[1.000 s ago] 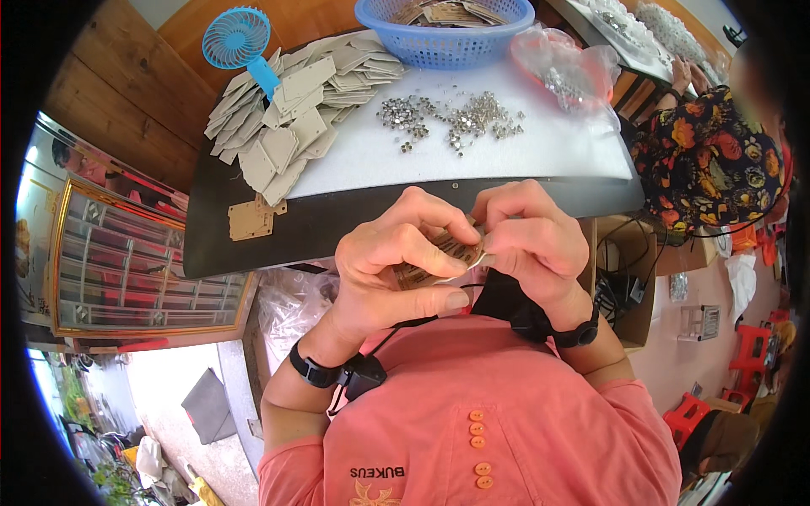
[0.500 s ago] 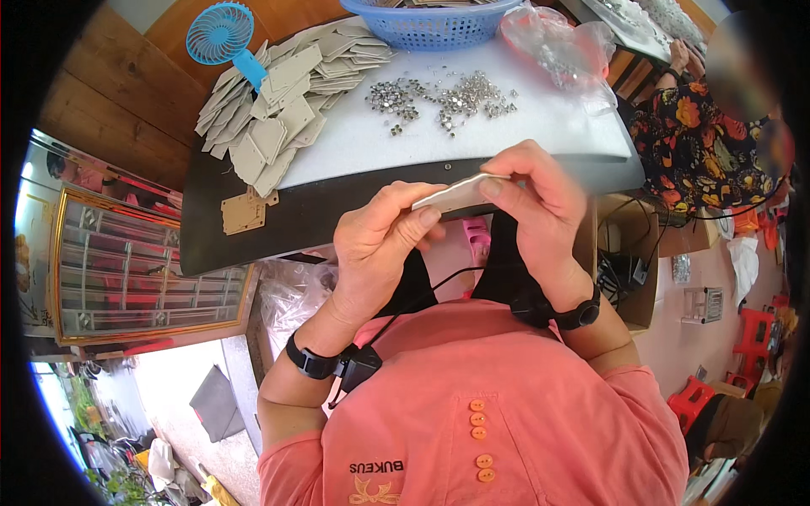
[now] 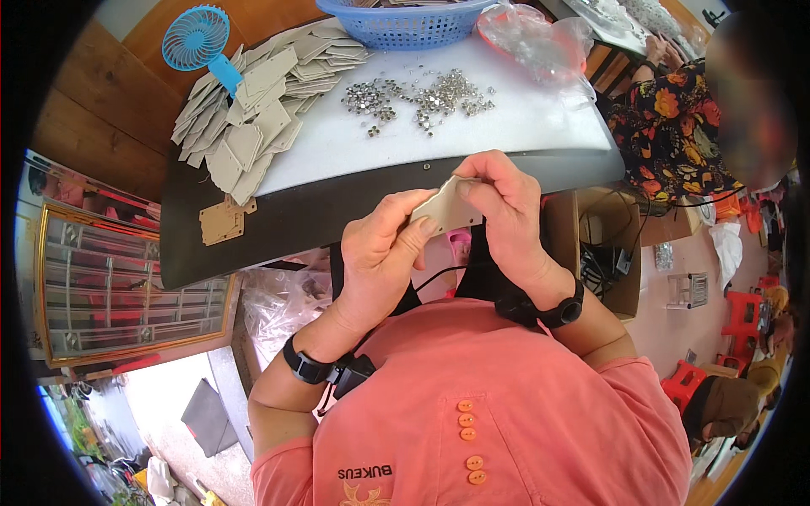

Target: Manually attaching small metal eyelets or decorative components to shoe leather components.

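Note:
A flat beige board piece [image 3: 445, 211] with a wavy upper edge and small dark holes is held up between my hands, in front of the table edge. My left hand [image 3: 384, 240] pinches its left end between thumb and fingers. At the other end, my right hand [image 3: 506, 211] grips it by the upper right corner, thumb on the near face. Beyond them, similar beige pieces [image 3: 253, 126] lie in a large overlapping heap. Small shiny studs or stones [image 3: 447, 94] are scattered in two loose clusters on the white table sheet [image 3: 337, 148].
A blue handheld fan [image 3: 196, 38] stands in the heap. Behind are a blue basket [image 3: 413, 29] and a clear bag on a red dish [image 3: 540, 42]. A brown cut-out piece [image 3: 222, 223] lies on the dark table edge. Another person [image 3: 666, 126] sits at right, beside a cardboard box [image 3: 612, 291].
The board piece has been tipped so that more of its broad face shows; before, it was seen nearly edge-on. My right hand has turned with it. The whole view has shifted slightly.

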The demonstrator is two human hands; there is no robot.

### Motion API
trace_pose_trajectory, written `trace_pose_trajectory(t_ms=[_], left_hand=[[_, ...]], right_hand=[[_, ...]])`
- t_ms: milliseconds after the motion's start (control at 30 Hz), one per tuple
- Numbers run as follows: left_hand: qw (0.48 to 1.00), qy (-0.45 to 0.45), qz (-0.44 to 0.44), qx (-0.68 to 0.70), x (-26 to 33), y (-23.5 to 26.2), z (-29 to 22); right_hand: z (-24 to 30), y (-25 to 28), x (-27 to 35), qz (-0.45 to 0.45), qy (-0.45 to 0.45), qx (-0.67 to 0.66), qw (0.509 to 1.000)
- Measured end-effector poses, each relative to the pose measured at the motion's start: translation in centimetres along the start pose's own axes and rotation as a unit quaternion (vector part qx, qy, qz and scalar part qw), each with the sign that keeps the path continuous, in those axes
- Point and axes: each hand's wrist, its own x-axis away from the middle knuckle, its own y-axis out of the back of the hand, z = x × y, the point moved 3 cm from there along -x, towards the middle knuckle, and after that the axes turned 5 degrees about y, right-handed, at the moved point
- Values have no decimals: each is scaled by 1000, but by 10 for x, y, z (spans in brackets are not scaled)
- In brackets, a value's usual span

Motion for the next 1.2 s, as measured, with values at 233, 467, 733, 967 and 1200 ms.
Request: trace_pose_trajectory(t_ms=[233, 467, 733, 967, 1200], left_hand=[[977, 154, -69, 128, -16, 24, 12], [967, 177, -68, 173, -19, 25, 13], [962, 190, -67, 186, -17, 29, 11], [965, 179, -79, 177, -17, 28, 13], [965, 178, -90, 171, -18, 25, 14]], right_hand=[[10, 10, -37, 125, 28, 155, 980], [-5, 8, -92, 136, 150, 424, 883], [-22, 10, -86, 194, 171, 524, 812], [-13, 20, -90, 120, 133, 450, 875], [-20, 13, -88, 143, 149, 430, 879]])
